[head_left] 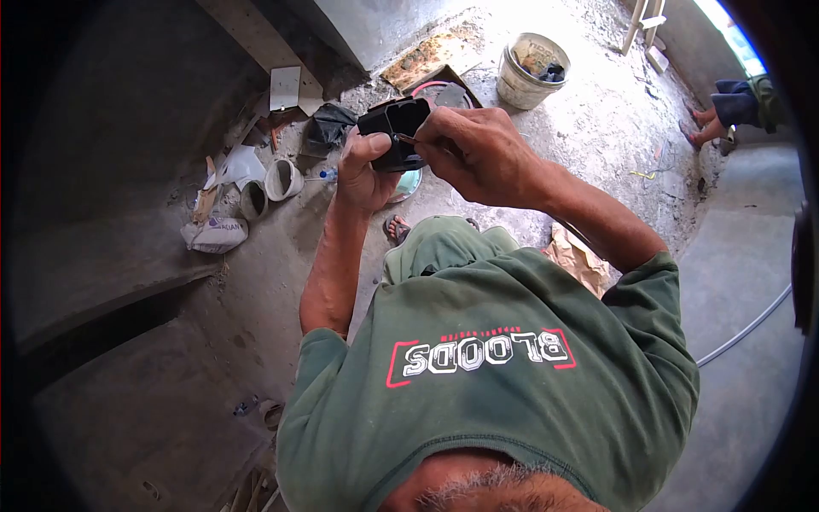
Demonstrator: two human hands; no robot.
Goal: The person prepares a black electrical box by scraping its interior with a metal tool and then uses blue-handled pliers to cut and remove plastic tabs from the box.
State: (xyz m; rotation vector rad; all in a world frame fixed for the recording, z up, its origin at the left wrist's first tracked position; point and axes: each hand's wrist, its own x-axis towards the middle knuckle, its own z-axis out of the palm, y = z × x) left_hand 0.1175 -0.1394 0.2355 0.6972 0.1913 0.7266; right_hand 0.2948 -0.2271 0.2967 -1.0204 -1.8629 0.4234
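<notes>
My left hand (pixel 367 171) is wrapped round the left and lower side of a black open box (pixel 394 128), its thumb lying on the front edge. The box is held up in front of my chest, its hollow side showing. At the box's right side, my right hand (pixel 478 154) is closed in a pinch on a thin, dark item (pixel 408 139) that reaches into the box. What this small item is cannot be made out. The fingertips of my right hand are close to the box's edge.
A dirty white bucket (pixel 531 75) stands beyond my hands. Left are two small pails (pixel 283 180), a bag (pixel 215 235) and a black plastic bag (pixel 331 128). Another person's legs (pixel 725 111) show at the right. Brown paper (pixel 578 260) lies on the floor.
</notes>
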